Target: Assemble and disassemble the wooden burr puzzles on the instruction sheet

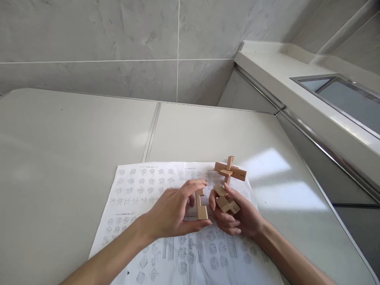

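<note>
My left hand [172,209] pinches a notched wooden puzzle bar [202,204] between thumb and fingertips, holding it upright. My right hand [234,217] is curled around two or three more notched wooden pieces [226,201] resting in its palm. The two hands nearly touch above a printed instruction sheet [142,190] covered with small diagrams. Just beyond my right hand a partly joined wooden cross [230,170] stands on the sheet's far right corner, untouched.
The sheet lies on a white table [74,138] with a seam down its middle. A grey tiled wall [118,47] rises behind it. To the right run a white ledge [291,91] and a window frame [347,99].
</note>
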{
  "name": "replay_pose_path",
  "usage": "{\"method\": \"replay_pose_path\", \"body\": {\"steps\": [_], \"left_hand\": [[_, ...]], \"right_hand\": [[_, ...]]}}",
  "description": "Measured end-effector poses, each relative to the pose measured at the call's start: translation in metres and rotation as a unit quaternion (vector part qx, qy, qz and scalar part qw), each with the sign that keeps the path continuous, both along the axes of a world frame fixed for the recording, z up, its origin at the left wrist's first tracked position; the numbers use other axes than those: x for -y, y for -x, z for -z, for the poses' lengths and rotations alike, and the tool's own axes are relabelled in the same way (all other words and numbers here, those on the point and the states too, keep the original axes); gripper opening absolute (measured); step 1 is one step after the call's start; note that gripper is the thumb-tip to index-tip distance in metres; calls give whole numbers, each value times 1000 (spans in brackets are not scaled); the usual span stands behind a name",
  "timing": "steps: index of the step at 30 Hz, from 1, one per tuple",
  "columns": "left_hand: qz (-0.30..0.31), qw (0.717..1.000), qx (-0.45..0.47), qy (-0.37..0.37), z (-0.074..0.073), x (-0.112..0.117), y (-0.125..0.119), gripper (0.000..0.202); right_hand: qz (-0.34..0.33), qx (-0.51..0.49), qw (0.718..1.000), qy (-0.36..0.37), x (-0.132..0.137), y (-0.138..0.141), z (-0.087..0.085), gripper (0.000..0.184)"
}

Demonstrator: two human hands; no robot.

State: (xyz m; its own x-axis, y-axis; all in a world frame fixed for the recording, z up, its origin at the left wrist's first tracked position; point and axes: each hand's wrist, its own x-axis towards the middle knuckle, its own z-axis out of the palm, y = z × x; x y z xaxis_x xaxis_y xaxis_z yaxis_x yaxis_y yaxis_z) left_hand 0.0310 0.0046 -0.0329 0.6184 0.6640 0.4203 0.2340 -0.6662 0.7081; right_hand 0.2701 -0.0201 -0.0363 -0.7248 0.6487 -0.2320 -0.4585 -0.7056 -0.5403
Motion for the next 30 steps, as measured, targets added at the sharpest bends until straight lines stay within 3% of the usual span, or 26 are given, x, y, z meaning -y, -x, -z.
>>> {"method": "replay_pose_path", "body": {"steps": [11,24,30], "left_hand": [[18,999,47,-19,2,-2,0,59],[-27,975,62,212,-12,-1,6,78],[-33,965,69,249,-19,-5,6,73]], "right_hand": [[11,-26,999,18,-3,4,-5,43],[22,30,999,-17,1,5,-4,43],[35,51,995,-72,3,4,-4,37]]}}
